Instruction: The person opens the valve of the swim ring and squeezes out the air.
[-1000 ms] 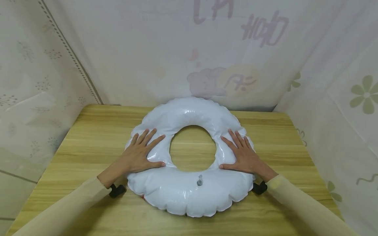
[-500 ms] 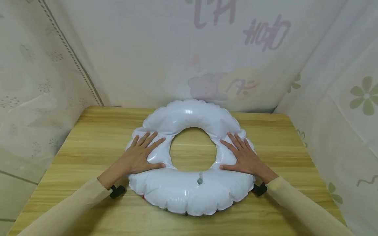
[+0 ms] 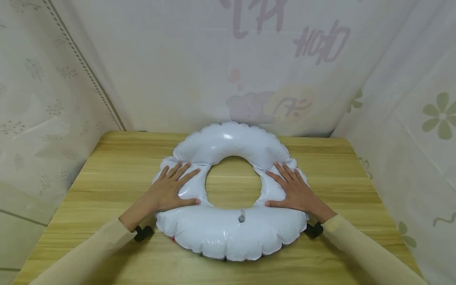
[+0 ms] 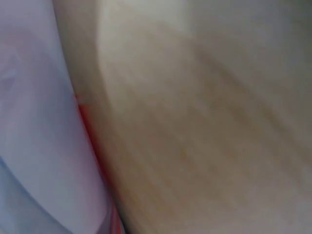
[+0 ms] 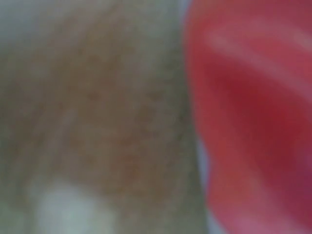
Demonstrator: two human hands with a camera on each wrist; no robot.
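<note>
A white inflatable swim ring [image 3: 228,233] lies flat on the wooden table [image 3: 117,166]. On its left side my left hand [image 3: 169,192] presses down with spread, straight fingers. My right hand [image 3: 295,192] does the same on the right side. The ring dips under both palms and bulges at the front and back. A clear air valve [image 3: 242,217] stands up from the front part. Red shows on the ring's underside [image 5: 253,122] in the right wrist view, and a thin red strip edges the white ring [image 4: 44,112] in the left wrist view.
Pale printed cloth [image 3: 171,79] hangs behind the table, with more cloth at the left [image 3: 42,99] and right sides. Black wrist cameras [image 3: 143,233] sit under both wrists. Wood shows through the ring's hole.
The ring has sunk more under both hands, with deeper creases beside the fingers. The whole scene sits slightly lower in the head view. Both hands stay in place on the ring.
</note>
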